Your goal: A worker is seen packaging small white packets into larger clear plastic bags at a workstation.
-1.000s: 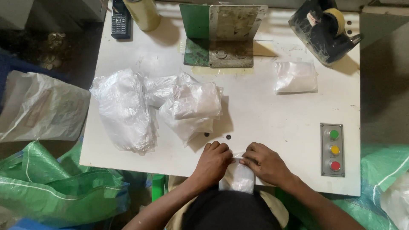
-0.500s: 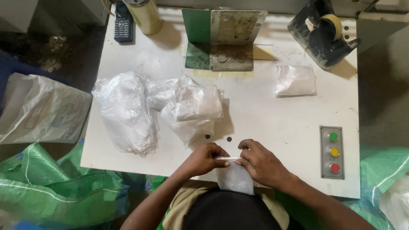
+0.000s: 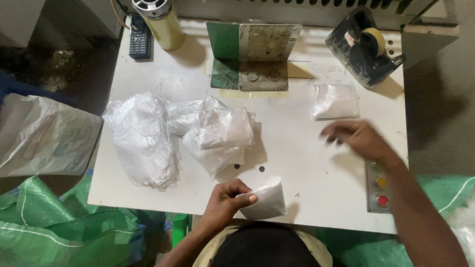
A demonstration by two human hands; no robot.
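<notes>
One small white packet (image 3: pixel 264 201) sits at the near edge of the white table (image 3: pixel 307 163), pinched at its left upper corner by the left hand (image 3: pixel 225 200), whose fingers are clamped on the plastic. The right hand (image 3: pixel 358 138) hovers above the table, well to the right of and beyond the packet, fingers spread and empty — motion blur softens its outline. Just beyond this hand lies one sealed white pouch (image 3: pixel 335 100); just below its wrist is a control panel (image 3: pixel 378 185) with three round buttons, the farthest partly covered by the forearm. Beyond and to the left of the left hand lie two loose heaps of clear plastic bags (image 3: pixel 173 136); the number of bags in them cannot be made out. Farther off stand one green-and-metal bracket (image 3: pixel 257 57), one black tape dispenser (image 3: pixel 363 47), one yellow cylinder (image 3: pixel 161 22) cut off at the top edge, and one dark keypad handset (image 3: pixel 140 43). Left of the table — green woven sacks (image 3: pixel 54 227) and a white sack (image 3: pixel 42 136), both partly out of frame.
</notes>
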